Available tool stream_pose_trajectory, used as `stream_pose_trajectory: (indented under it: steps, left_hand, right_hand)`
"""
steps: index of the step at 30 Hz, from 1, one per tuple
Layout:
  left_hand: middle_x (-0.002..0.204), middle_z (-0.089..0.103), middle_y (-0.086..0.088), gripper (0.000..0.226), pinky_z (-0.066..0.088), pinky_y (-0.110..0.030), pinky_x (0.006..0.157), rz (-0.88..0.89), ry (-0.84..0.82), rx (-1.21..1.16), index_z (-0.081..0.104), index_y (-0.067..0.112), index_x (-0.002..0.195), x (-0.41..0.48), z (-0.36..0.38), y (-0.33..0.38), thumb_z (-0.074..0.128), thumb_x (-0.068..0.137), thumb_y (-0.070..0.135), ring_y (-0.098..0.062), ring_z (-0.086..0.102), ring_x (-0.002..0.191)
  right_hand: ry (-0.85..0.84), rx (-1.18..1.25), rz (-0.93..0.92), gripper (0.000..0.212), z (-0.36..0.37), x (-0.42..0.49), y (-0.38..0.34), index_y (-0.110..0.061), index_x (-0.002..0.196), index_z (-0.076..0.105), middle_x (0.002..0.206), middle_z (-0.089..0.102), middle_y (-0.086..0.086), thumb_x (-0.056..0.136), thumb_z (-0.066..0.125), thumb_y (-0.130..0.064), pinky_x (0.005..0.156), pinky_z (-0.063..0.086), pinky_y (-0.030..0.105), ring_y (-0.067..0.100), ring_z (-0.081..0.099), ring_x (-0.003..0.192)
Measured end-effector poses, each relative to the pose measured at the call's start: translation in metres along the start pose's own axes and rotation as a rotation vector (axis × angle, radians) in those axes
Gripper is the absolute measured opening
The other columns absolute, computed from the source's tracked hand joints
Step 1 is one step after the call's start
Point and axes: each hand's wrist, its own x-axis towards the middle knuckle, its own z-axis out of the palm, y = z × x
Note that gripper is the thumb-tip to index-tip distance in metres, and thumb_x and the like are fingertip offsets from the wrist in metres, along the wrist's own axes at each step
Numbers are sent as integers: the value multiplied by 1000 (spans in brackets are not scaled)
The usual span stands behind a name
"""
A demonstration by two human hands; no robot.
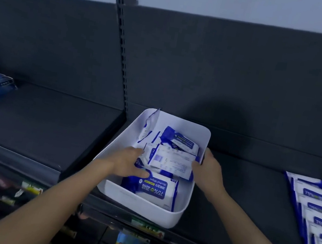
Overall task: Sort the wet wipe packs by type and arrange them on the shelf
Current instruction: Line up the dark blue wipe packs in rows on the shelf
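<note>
My two bare forearms reach up from the bottom edge into the white rectangular plastic bin (140,208) on the dark shelf (48,123). My right hand (209,169) pinches the end of a blue-and-white wet wipe pack (172,162), held white back up over the bin. My left hand (127,163) lies among the packs, fingers fairly straight; I cannot tell whether it grips. A row of matching packs (315,215) stands at right on the shelf.

I get a dim, blue-tinted pic, soft focus overall. Round shadow sits on the shelf back panel (221,115) behind the white bin (140,210). Wide-angle lens bows the edges; right-side packs (316,213) smear w/ blur.
</note>
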Motion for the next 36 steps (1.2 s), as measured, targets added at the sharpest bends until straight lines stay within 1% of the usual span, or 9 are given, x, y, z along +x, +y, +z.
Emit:
stream_pose_trajectory:
  steps: [5,11,14,18,20,24,30,34,36]
  left_hand:
    - [139,51,-3,79,48,-31,93,-66,22,50,35,11,143,12,-10,-15,65,83,53,-19,55,118]
    - [139,49,-4,77,47,-31,94,-115,-13,35,35,11,141,23,-17,-14,65,83,53,-19,53,119]
    - [136,49,3,70,41,-23,90,-80,-102,39,45,18,134,21,-23,-13,74,77,48,-11,50,111]
    - [129,48,1,75,45,-29,97,-137,-181,178,49,13,130,16,-25,-17,83,68,39,-17,50,116]
    - [119,52,0,65,49,-27,87,-137,-182,210,54,13,119,16,-23,-19,84,67,36,-16,54,107]
    - [91,59,13,37,41,-8,57,-183,-193,-9,52,22,88,14,-24,-26,84,69,22,-2,56,79]
    - [103,63,2,48,53,-27,71,-185,-14,-178,56,17,99,9,-30,-38,87,62,15,-14,63,87]
    - [86,72,-3,34,55,-31,68,-259,255,-311,66,12,92,1,-42,-51,86,64,15,-16,69,75]
    - [82,71,3,29,53,-27,63,-299,387,-314,65,18,86,-3,-44,-55,85,64,18,-10,68,72]
  right_hand:
    - [2,-49,8,33,16,8,-12,-13,117,50,110,61,4,88,42,1,73,50,32,20,59,92]
    - [6,-86,-18,40,32,19,-18,-12,122,48,115,61,10,85,41,2,84,54,42,27,61,99]
    - [14,-126,-35,43,45,24,-20,-10,129,45,116,59,12,87,40,1,81,53,38,28,61,100]
    - [-9,-86,-59,44,64,27,-24,-13,131,44,117,58,10,89,40,-1,71,47,29,24,60,99]
    - [-10,-73,-73,44,67,30,-25,-14,130,44,119,57,9,88,41,-3,70,45,27,24,59,100]
    - [-18,-86,-82,46,70,35,-28,-12,134,41,123,52,11,89,42,-2,70,41,27,27,58,104]
    - [-69,-98,-150,44,72,38,-30,-5,131,42,128,48,13,87,43,-1,78,47,27,25,56,107]
    - [-65,-496,-481,36,59,58,-30,-3,120,49,135,40,13,90,55,-21,98,44,34,27,41,127]
    - [-206,-620,-550,34,56,73,-43,-6,114,52,127,46,11,89,56,-27,93,44,33,26,45,121]
